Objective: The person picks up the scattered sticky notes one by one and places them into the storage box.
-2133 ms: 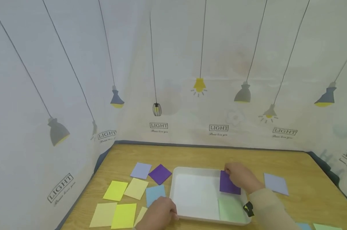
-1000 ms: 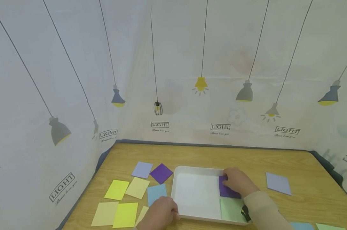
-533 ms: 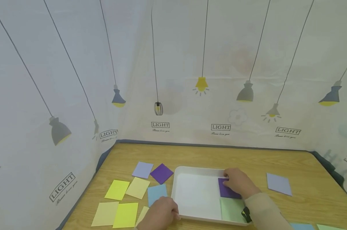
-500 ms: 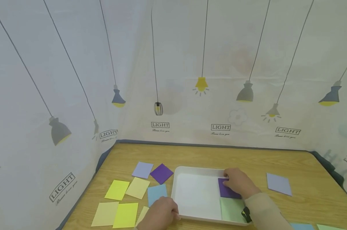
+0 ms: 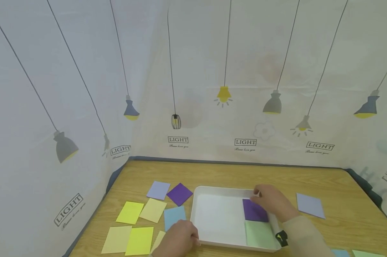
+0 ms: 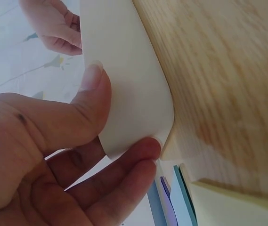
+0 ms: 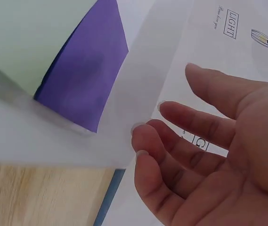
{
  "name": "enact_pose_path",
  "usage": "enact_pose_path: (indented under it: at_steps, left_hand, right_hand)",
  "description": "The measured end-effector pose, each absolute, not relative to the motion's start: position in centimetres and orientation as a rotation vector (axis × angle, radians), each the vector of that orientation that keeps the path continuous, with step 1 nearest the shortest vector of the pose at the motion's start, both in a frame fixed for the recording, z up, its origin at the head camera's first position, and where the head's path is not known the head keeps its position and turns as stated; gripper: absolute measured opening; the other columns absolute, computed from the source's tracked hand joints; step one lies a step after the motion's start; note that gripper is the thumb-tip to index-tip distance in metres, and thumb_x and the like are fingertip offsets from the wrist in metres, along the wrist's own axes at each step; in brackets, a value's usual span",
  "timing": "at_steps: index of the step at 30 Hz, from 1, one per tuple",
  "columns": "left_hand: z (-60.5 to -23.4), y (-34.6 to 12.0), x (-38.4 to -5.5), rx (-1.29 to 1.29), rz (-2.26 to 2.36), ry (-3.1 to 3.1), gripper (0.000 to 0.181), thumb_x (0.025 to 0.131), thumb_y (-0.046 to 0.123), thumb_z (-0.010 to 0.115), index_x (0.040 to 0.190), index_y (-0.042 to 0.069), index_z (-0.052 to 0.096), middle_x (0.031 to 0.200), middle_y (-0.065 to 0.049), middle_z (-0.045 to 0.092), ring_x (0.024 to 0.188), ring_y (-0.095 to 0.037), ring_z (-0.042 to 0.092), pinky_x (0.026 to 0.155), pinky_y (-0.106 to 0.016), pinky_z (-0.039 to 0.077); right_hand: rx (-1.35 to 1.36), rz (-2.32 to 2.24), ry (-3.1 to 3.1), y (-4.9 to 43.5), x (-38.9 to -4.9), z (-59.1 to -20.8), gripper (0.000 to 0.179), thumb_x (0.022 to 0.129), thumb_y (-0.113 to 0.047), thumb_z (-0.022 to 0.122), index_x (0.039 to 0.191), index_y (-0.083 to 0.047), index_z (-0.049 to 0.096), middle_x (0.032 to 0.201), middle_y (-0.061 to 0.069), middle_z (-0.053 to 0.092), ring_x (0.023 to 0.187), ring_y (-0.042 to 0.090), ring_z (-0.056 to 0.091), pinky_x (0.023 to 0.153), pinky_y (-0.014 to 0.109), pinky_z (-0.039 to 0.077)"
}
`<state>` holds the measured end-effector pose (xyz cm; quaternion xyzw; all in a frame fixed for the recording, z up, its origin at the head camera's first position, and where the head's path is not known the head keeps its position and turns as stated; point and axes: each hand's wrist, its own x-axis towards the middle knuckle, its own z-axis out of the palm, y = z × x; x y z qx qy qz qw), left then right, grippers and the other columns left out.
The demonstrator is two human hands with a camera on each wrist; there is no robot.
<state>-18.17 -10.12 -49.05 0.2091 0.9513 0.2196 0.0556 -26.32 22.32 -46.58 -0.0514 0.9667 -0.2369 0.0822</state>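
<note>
Pale wall hangings [image 5: 196, 64] printed with pendant lamps enclose a wood-grained tabletop [image 5: 212, 171], on which rests a shallow, white, round-cornered tray [image 5: 217, 217]. Within the tray, at its far right, lies a flat purple square of paper-like material [image 5: 254, 211]; a pale green square [image 5: 260, 233] occupies the near right (whether their edges meet or slightly overlap cannot be told). The left hand [image 5: 177, 238] pinches the tray's near-left corner, thumb against the outer wall. The right hand [image 5: 273, 200], at the far-right corner, holds nothing, its fingers loosely bent and its thumb well apart. Left of the tray, a light blue square [image 5: 174, 217] lies just beside the left hand. Probable faults: a pull by the left hand could shift the tray and slide both squares askew; the dark strap [image 5: 281, 238] at the right wrist, low over the tray's right rim, could drag the pale green square.
</note>
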Motion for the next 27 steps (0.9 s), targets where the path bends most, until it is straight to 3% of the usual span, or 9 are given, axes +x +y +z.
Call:
enact_pose_path:
  at_steps: [8,11,18,27]
  left_hand:
    - [-48.8,-10.2,-18.1,0.677,0.672,2.901,0.009,0.077,0.013,0.080,0.070,0.017,0.077,0.069,0.010,0.068,0.066,-0.002,0.057,0.062,-0.023,0.050]
    - [-48.7,-10.3,-18.2,0.682,0.671,2.905,0.009,0.077,0.012,0.080,0.070,0.016,0.078,0.069,0.010,0.068,0.066,-0.002,0.057,0.062,-0.022,0.050]
    - [-48.6,-10.3,-18.2,0.653,0.679,2.886,0.008,0.079,0.013,0.080,0.071,0.016,0.078,0.070,0.010,0.068,0.067,-0.003,0.058,0.064,-0.024,0.050]
    - [-49.1,-10.2,-18.3,0.640,0.664,2.865,0.006,0.079,0.014,0.080,0.074,0.017,0.079,0.072,0.008,0.071,0.069,-0.005,0.060,0.065,-0.025,0.052]
  right_hand:
    - [-0.129,-0.736,2.900,24.2,-25.6,-45.7,0.034,0.095,-0.033,0.068,0.113,-0.003,0.067,0.092,0.005,0.065,0.081,0.019,0.058,0.067,0.036,0.050]
    - [-0.136,-0.731,2.914,25.1,-25.5,-45.3,0.042,0.096,-0.036,0.067,0.118,0.000,0.065,0.097,0.011,0.066,0.085,0.023,0.061,0.069,0.040,0.052]
    - [-0.162,-0.696,2.970,27.3,-25.4,-45.8,0.053,0.100,-0.038,0.060,0.130,0.006,0.057,0.122,0.032,0.063,0.110,0.047,0.061,0.086,0.058,0.053]
    - [-0.111,-0.609,2.999,32.0,-25.7,-48.3,0.049,0.098,-0.034,0.063,0.121,0.009,0.059,0.120,0.035,0.060,0.105,0.047,0.062,0.085,0.058,0.052]
